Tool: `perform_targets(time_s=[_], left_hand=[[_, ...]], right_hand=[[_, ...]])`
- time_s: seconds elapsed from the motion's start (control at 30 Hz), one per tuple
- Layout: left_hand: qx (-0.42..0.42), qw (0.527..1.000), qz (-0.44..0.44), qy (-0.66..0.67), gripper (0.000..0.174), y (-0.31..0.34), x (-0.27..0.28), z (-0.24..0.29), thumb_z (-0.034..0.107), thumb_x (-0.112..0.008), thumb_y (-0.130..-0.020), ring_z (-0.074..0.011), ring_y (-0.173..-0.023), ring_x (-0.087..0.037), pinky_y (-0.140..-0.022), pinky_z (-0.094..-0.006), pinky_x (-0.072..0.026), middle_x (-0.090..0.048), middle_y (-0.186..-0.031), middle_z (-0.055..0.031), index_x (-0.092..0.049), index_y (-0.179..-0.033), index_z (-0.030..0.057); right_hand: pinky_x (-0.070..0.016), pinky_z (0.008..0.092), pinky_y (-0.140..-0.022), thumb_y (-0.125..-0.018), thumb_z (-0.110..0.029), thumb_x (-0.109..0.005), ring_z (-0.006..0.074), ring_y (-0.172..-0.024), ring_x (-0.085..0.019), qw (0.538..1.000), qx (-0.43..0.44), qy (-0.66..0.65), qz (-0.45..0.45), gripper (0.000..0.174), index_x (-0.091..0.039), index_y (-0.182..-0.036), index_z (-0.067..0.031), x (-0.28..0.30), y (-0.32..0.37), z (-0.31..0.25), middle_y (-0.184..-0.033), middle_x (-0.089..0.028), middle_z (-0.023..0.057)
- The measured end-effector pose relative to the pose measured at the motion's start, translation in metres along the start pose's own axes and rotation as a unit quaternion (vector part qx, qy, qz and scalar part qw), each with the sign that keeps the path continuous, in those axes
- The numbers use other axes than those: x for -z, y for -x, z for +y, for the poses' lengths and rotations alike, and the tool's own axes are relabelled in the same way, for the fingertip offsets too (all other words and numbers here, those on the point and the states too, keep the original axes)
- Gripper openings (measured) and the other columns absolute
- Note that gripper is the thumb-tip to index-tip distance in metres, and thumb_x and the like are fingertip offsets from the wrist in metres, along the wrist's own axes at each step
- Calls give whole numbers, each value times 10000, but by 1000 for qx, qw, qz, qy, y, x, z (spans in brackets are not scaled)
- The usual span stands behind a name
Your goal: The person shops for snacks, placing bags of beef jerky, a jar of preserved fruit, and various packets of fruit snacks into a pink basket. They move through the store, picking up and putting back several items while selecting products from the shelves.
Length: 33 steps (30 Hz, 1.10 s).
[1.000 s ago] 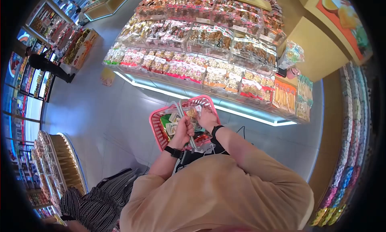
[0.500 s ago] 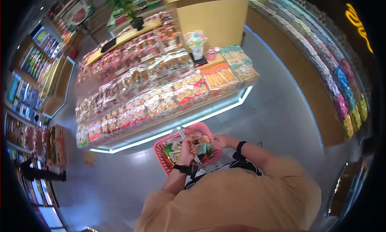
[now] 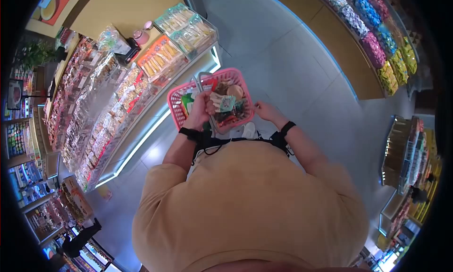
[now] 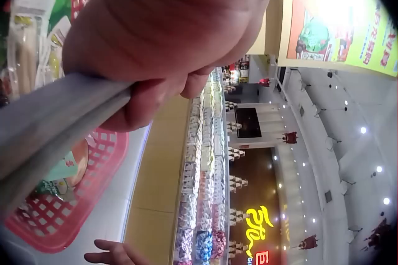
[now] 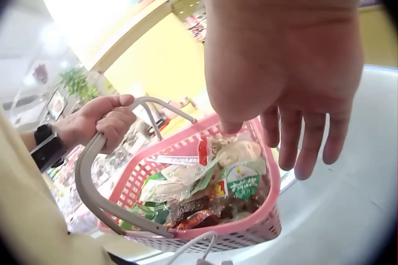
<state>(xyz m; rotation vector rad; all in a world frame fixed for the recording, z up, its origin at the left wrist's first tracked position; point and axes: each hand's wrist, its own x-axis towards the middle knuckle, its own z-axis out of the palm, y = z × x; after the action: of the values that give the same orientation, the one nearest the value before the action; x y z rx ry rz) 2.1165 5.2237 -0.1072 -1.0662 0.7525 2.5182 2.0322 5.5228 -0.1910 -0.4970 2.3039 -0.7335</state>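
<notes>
My left hand [image 3: 200,107] grips the grey handle [image 5: 93,181] of a pink plastic shopping basket [image 3: 175,108], curled round both handle bars in the left wrist view. Packaged snacks fill the basket. On top lies a clear pack with a green-and-white label [image 5: 242,181], near a round pale item [image 5: 241,151]. Just outside the basket's right rim hangs my right hand [image 3: 269,112], holding nothing. Its fingers [image 5: 289,137] point downward, loosely extended, in the right wrist view. Each wrist wears a black band.
A lit display counter [image 3: 141,107] stacked with bagged snacks runs along the left, close to the basket. Shelves of colourful bags [image 3: 373,50] curve along the upper right. Grey tiled floor [image 3: 283,50] lies between them. Another display stand [image 3: 398,151] is at the right; a person in dark clothes [image 3: 78,241] stands far left.
My right hand has come out of the basket to its right side. My left hand keeps its hold on the handle. The view has turned right, so the snack counter now lies left.
</notes>
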Motion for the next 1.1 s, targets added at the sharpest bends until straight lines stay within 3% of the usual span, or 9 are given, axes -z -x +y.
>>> perform_targets(time_s=[0.1,0.23,0.3,0.4,0.5,0.6,0.73,0.87,1.1], left_hand=[[35,998,-31,-32,388,-44,-77,3,280,-535,-909,-92,-374,-233,-364,-267,-201,-212,-468,67,-309,-601,212],[48,990,-97,-89,374,-110,-166,7,264,-529,-895,-86,-362,-214,-371,-270,-201,-220,-466,74,-312,-594,215],[79,982,-133,-110,374,-143,-203,17,285,-543,-898,-80,-381,-244,-374,-274,-210,-220,-481,74,-324,-606,205],[133,968,-144,-157,361,-189,-265,49,280,-551,-899,-76,-380,-249,-370,-262,-210,-224,-487,78,-346,-610,210],[176,952,-157,-194,354,-242,-319,91,270,-548,-899,-72,-381,-243,-372,-255,-205,-218,-490,83,-346,-614,217],[188,938,-173,-235,342,-284,-366,142,260,-537,-902,-64,-384,-238,-377,-249,-204,-225,-494,89,-339,-625,221],[218,927,-209,-224,324,-338,-427,222,260,-546,-894,-57,-388,-244,-385,-240,-211,-253,-503,89,-353,-638,211],[211,924,-207,-240,316,-377,-480,292,257,-548,-893,-59,-387,-252,-384,-243,-216,-265,-499,84,-361,-646,192],[157,950,-167,-212,326,-469,-519,406,247,-550,-892,-67,-379,-246,-375,-251,-210,-250,-480,74,-355,-638,190]], right_hand=[[-508,434,-759,-883,-472,-607,374,-897,-654,995,-74,-42,56,498,-574,-1065,-9,53,-14,45,-935,-672,212],[-510,441,-760,-856,-431,-649,399,-909,-648,961,-159,-121,192,478,-532,-1047,-9,120,-28,57,-928,-659,245],[-507,480,-786,-848,-354,-624,451,-929,-632,957,-166,-90,220,427,-530,-1049,12,139,-49,88,-962,-646,288],[-509,486,-771,-817,-289,-644,435,-914,-634,938,-157,-82,298,361,-552,-1011,1,184,-88,111,-927,-651,269],[-525,423,-725,-775,-315,-703,360,-816,-664,934,-228,-70,267,348,-593,-911,-13,232,-105,116,-839,-667,210],[-533,395,-678,-743,-283,-732,307,-742,-675,943,-223,-85,231,333,-595,-875,-11,286,-138,110,-791,-672,173],[-538,359,-609,-752,-243,-729,236,-659,-678,931,-228,-90,269,300,-583,-848,0,363,-191,74,-727,-666,138],[-525,328,-557,-766,-212,-723,197,-592,-659,919,-204,-132,310,273,-568,-836,2,412,-255,65,-690,-654,117],[-524,341,-614,-752,-239,-733,216,-673,-664,945,-154,-131,258,295,-595,-868,-5,521,-412,39,-745,-666,123]])
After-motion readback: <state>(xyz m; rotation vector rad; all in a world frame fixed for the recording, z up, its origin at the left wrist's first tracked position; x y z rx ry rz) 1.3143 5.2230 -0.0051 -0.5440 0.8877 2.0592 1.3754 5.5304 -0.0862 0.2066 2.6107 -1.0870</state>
